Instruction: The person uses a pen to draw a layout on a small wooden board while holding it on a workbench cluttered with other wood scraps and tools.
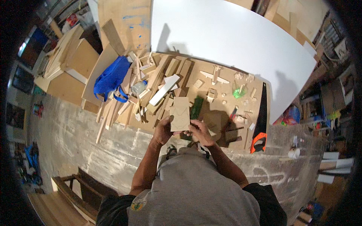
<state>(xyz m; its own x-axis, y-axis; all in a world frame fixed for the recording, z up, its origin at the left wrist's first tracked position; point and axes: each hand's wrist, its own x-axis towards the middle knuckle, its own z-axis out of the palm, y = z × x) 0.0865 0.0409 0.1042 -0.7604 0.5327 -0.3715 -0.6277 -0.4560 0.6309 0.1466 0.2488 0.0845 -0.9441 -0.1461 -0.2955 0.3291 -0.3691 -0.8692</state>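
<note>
Grey shirt (pixel 198 188), board (pixel 180 117) beyond, long axis forward

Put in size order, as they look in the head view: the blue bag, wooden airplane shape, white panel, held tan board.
1. White panel
2. Blue bag
3. Held tan board (probably enlarged by nearness)
4. Wooden airplane shape

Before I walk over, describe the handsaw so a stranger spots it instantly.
Beside the big white panel is a brown work surface. Along its right edge lies the handsaw, whose long black blade and orange handle stand out from pale wood scraps.
</note>
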